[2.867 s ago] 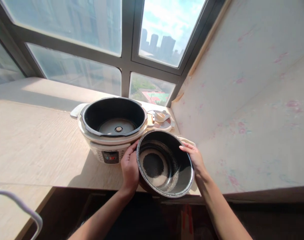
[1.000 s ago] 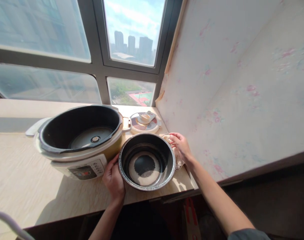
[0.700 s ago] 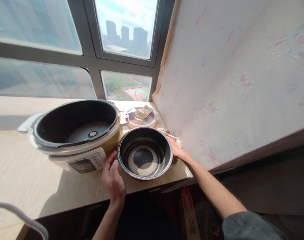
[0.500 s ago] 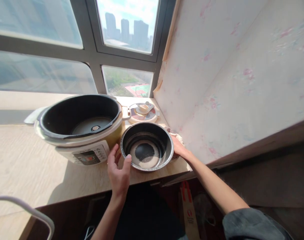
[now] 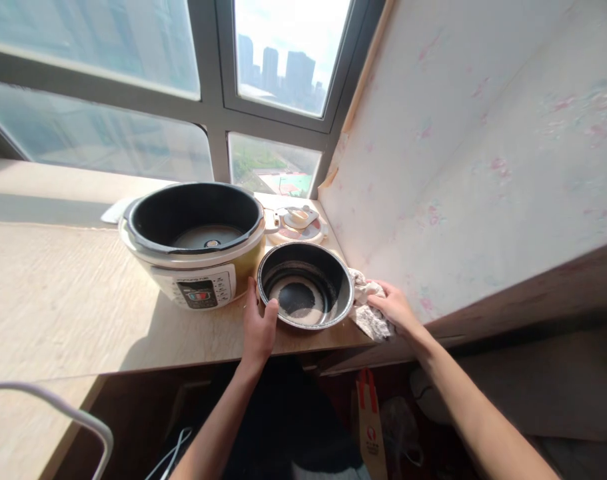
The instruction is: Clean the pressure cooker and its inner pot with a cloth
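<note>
A dark inner pot (image 5: 303, 283) with a pale, worn ring on its bottom stands on the wooden ledge. At its left side is my left hand (image 5: 260, 327), thumb at the rim and fingers against the outer wall. My right hand (image 5: 396, 308) is closed on a crumpled pale rag (image 5: 370, 310) just right of the pot. Behind and left of the pot sits the pressure cooker body (image 5: 183, 257), its dark inside exposed. The cooker lid (image 5: 298, 223) lies behind the pot, handle up.
A wooden ledge (image 5: 73, 300) runs along the window (image 5: 283, 60). The wallpapered wall (image 5: 458, 167) rises close on the right. A white cable (image 5: 58, 403) crosses the lower left. Below the ledge's front edge stands a paper bag (image 5: 370, 433) with red handles.
My right hand has moved from the pot's right side outward to the right, bringing the rag into fuller view. My left hand has closed on the pot's rim. The view has shifted.
</note>
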Demonstrator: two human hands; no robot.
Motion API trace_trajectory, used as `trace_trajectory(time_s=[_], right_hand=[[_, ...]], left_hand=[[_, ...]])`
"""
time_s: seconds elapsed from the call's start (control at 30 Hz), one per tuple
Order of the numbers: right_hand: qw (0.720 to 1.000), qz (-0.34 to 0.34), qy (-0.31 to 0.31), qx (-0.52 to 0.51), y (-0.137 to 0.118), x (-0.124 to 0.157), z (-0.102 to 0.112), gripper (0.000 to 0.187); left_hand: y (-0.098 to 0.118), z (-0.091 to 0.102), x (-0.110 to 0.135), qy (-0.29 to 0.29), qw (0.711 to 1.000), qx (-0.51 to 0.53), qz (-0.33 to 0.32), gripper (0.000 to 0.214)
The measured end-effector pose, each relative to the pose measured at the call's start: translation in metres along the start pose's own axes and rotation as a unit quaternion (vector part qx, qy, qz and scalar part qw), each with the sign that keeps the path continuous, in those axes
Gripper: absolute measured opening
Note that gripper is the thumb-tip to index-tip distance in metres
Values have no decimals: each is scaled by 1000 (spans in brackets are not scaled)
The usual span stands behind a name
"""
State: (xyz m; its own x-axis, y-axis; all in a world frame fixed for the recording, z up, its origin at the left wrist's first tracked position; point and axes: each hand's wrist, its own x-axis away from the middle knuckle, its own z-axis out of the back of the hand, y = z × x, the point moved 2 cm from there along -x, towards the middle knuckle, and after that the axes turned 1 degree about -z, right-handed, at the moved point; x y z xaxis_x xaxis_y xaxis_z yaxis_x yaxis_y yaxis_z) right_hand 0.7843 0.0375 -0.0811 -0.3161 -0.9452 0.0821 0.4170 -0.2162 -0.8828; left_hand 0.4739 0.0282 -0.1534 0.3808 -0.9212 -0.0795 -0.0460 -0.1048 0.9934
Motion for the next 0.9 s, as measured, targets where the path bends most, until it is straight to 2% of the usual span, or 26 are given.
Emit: trace_trajectory(time_s=[0.1,0.23,0.27,0.33,0.43,0.53,0.7,0.8,0.9], right_hand=[[993,-7,61,-103,-27,15,22,49],[974,84,126,-168,-77,24,40,53],[971,111,126,-171,-90,23,39,52],[973,143,88,-161,-114,17,29,51],[985,125,-56,-106,-133,0,-9,49],[972,109,-209,-7,-128,-21,-61,41],[937,133,-306,107,-94,-47,-134,27],[887,141,-397,190,-84,-50,-164,21],[826,181,-431,315,-86,-42,-183,32]], left_hand=[[4,-3,0,-24,999,10,-33,61],[1,-3,0,-31,998,19,-53,50],[0,-3,0,-28,998,21,-58,49],[-5,-3,1,-27,997,26,-70,49],[-11,-4,1,-26,995,49,-86,52],[-14,-7,3,-29,992,78,-91,61],[-19,-10,6,-30,993,76,-81,66],[-22,-11,8,-16,993,73,-86,70],[-22,-13,9,-6,994,59,-96,73]])
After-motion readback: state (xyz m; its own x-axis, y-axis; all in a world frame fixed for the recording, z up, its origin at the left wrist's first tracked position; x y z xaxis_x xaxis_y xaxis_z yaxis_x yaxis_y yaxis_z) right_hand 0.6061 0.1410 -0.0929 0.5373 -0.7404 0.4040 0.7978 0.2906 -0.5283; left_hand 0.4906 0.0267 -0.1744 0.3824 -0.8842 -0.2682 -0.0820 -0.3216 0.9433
